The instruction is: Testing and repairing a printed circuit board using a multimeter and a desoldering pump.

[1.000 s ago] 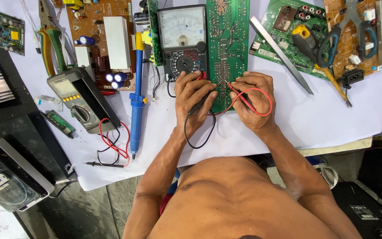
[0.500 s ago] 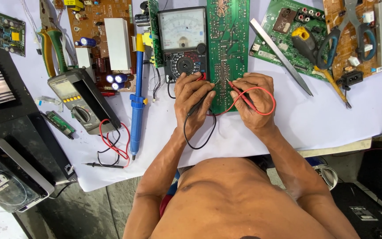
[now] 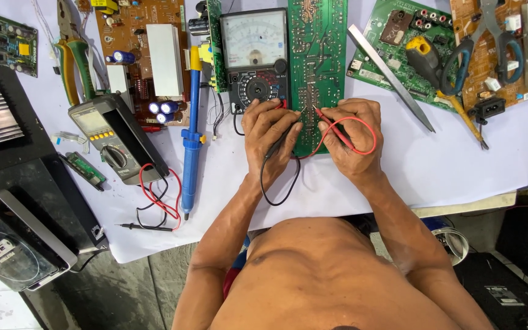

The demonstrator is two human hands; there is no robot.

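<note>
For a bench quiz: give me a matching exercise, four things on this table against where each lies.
Things:
1. black probe
2. red probe
3. blue desoldering pump
4. scissors

Places:
A. top right, on the orange board
B. in the left hand
C. left of the analog meter, lying lengthwise
D. in the right hand, tip on the green board

Pairs: 1-B, 2-D, 3-C, 4-A

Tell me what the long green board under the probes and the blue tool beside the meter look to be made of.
Green circuit board: likely rigid fibreglass laminate with a semi-gloss green coating, judging by the pale traces and solder dots on its face. Blue tool: apparently moulded plastic, smooth and slightly shiny, with a darker tip that may be metal. The left hand and right hand hold probes on the board.
</note>
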